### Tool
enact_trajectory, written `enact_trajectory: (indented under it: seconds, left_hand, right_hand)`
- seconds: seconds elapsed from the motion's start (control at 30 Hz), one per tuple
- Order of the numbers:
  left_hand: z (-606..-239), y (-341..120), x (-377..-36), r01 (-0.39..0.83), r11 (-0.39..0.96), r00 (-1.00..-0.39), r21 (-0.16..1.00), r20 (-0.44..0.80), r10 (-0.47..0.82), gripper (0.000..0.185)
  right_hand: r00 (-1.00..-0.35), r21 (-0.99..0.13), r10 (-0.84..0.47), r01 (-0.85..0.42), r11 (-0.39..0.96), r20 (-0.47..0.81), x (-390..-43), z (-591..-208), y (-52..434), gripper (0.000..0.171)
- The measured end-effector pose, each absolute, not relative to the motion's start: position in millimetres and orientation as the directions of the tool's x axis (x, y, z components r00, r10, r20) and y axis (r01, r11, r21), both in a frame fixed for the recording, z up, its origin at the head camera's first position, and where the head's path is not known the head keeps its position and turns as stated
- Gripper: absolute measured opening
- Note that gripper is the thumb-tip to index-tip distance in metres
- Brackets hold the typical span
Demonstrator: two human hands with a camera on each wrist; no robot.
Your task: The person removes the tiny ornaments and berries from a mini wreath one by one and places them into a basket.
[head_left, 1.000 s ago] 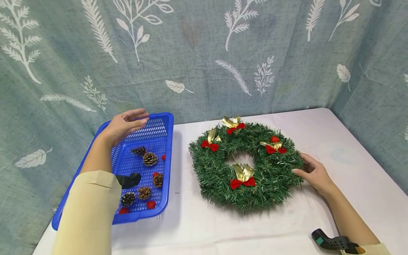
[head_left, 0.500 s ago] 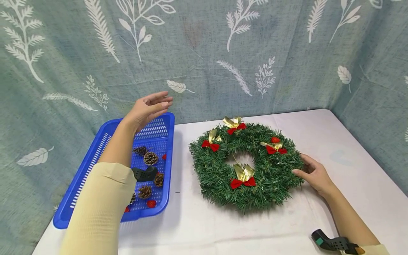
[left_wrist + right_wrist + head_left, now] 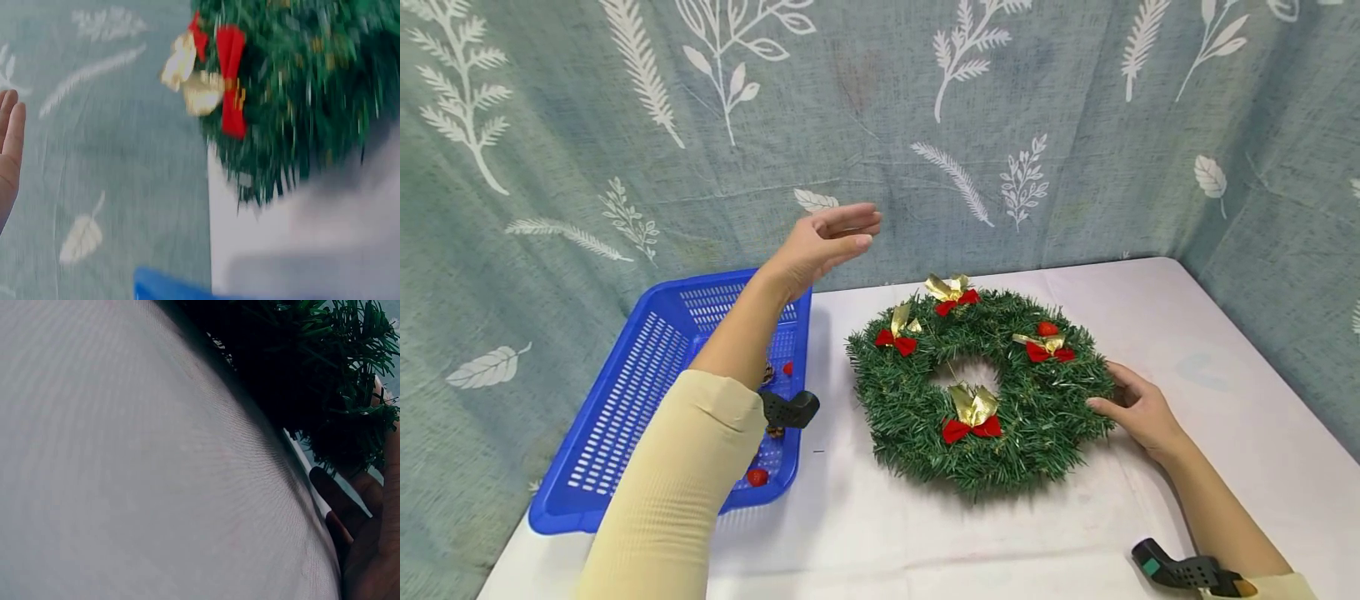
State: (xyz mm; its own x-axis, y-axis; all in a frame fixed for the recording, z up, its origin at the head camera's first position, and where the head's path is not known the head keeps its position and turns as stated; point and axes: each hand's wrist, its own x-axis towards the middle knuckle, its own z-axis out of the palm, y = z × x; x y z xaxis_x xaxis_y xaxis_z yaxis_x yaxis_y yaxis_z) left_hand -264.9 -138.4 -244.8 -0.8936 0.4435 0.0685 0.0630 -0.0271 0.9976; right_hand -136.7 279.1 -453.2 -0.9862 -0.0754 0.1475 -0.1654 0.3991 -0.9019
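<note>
A green wreath (image 3: 910,417) with red and gold bows lies on the table. Its right edge sits between the thumb and fingers of my right hand (image 3: 1142,412); in the right wrist view, fingers (image 3: 342,503) reach beneath the wreath's sprigs. My left hand (image 3: 820,246) is raised between the blue basket (image 3: 625,400) and the wreath, fingers straight and close together, with nothing visible in it. One red strawberry-like ornament (image 3: 1047,329) sits by the upper right bow (image 3: 1049,352). The left wrist view shows part of the left hand (image 3: 9,153) at its edge.
Inside the basket lie red ornaments (image 3: 757,477) and pine cones, mostly hidden by my left forearm (image 3: 737,333). A leaf-patterned curtain (image 3: 865,167) hangs behind the white-covered table (image 3: 865,542). Black cameras (image 3: 793,408) are strapped to both wrists.
My left hand has moved up and to the right, from over the basket toward the wreath. Its forearm now covers most of the pine cones. The right hand and wreath stay put.
</note>
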Motion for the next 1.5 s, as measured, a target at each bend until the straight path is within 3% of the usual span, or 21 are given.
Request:
enact_trajectory:
  seconds: [0.53,0.83,1.5]
  left_hand:
    - [-263,-60,-259,0.149,-0.094,-0.872,0.984,0.176,0.456,0.050]
    - [-277,-24,-255,0.178,-0.039,-0.871,0.983,0.176,0.459,0.048]
    - [-315,43,-244,0.190,-0.166,-0.961,0.968,0.218,0.169,0.040]
  right_hand:
    - [-0.981,-0.901,-0.065,-0.192,0.388,0.181,-133,-461,275,0.064]
    - [-0.986,-0.893,-0.063,-0.168,0.416,0.156,-133,-457,278,0.066]
    - [-0.984,-0.907,-0.092,-0.177,0.383,0.153,-136,-452,279,0.067]
